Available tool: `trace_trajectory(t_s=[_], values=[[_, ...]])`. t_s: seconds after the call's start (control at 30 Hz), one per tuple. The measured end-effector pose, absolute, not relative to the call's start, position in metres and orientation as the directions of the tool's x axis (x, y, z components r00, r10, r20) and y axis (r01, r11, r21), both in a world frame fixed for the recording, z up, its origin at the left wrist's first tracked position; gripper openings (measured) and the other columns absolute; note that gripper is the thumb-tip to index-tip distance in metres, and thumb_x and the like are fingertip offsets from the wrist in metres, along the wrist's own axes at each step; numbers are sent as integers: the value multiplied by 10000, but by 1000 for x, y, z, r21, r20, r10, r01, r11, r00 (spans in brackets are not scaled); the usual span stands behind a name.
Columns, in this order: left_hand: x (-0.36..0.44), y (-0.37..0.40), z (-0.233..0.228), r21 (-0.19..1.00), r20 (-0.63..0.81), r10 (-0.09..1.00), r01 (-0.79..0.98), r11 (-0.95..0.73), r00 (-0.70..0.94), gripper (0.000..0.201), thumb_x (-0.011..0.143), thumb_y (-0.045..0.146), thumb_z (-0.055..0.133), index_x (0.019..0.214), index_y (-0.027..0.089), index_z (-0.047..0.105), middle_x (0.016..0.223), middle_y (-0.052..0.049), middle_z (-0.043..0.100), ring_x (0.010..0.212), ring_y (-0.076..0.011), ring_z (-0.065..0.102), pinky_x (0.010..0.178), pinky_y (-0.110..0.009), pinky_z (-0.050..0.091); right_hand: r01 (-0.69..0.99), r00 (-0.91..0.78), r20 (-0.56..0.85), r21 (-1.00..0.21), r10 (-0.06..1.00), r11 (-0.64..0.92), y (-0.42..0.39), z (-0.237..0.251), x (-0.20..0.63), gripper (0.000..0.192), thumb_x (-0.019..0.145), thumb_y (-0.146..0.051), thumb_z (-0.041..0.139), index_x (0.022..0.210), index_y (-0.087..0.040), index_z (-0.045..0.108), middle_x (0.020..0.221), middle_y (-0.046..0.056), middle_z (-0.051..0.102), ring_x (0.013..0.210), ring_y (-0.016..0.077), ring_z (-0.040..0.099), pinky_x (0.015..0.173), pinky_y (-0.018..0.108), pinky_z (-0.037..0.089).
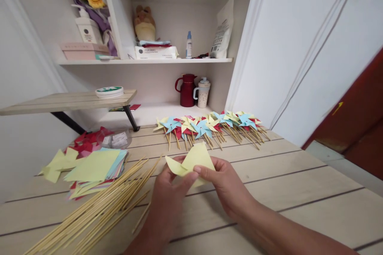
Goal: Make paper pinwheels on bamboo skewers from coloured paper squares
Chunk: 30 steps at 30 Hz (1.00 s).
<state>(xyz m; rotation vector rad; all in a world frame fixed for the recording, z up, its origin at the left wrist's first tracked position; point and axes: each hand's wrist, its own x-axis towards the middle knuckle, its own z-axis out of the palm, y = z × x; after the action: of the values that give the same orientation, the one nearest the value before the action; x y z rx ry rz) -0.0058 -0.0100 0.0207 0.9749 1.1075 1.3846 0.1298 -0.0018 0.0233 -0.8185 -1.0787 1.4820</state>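
Yellow paper pinched between two hands

The left hand (pixel 167 199), slightly blurred, and the right hand (pixel 229 183) both grasp one pale yellow paper (pixel 198 157), thumbs close together at its lower edge. Its left part curls up to a point, and a broader flap stands upright beside it. The paper is held above the bench (pixel 299 183).

Taking the held paper as the clock's centre, a loose bundle of thin wooden sticks (pixel 110 197) lies at 8 o'clock, fanned out and partly crossing. At 9 o'clock sits a stack of coloured paper squares (pixel 92 165), yellow on top, with a cut yellow piece (pixel 56 165) just beyond it. Red paper pieces (pixel 86 143) and a clear container (pixel 116 140) lie toward 10 o'clock, near a raised wooden stand (pixel 68 101).

From 12 to 1 o'clock, pinwheels (pixel 202 127) in yellow, blue and red lie crowded together, sticks pointing back toward the hands. Farther off at 12 stand a dark red jug (pixel 188 93) and a speckled cup (pixel 203 95), side by side.
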Motion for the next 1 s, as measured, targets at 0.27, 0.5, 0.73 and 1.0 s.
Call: trace_trajectory(t_s=[0.27, 0.5, 0.73, 1.0], values=[[-13, -15, 26, 966, -51, 998, -256, 41, -34, 331, 654, 392, 805, 863, 139, 769, 776, -65, 760, 747, -214, 686, 729, -295, 504, -405, -155, -20, -911, 988, -82, -2, 19, 129, 262, 690, -330, 810, 839, -122, 755, 712, 55, 719, 605, 122, 562, 606, 234, 430], [-10, -15, 22, 964, -10, 1000, -266, 7, -8, 462, 740, 535, 699, 960, 132, 745, 822, -99, 757, 730, -216, 676, 693, -295, 497, -455, -146, -33, -885, 989, -97, -2, 22, 129, 296, 698, -327, 805, 893, -110, 756, 726, 79, 725, 638, 144, 595, 627, 249, 462], [-8, -12, 26, 936, -70, 998, -345, 66, -2, 446, 658, 364, 807, 1037, 145, 726, 961, -108, 760, 874, -235, 690, 816, -328, 505, -460, -113, -31, -884, 993, -80, -1, 18, 128, 284, 700, -322, 805, 895, -122, 750, 753, 73, 728, 651, 140, 585, 640, 250, 445], [-11, -15, 27, 954, -83, 995, -293, 61, -60, 317, 686, 341, 784, 942, 155, 768, 822, -62, 768, 760, -198, 686, 751, -291, 501, -431, -170, -24, -897, 985, -96, -3, 13, 125, 294, 742, -332, 776, 966, -148, 724, 849, 63, 739, 774, 166, 624, 751, 269, 455]])
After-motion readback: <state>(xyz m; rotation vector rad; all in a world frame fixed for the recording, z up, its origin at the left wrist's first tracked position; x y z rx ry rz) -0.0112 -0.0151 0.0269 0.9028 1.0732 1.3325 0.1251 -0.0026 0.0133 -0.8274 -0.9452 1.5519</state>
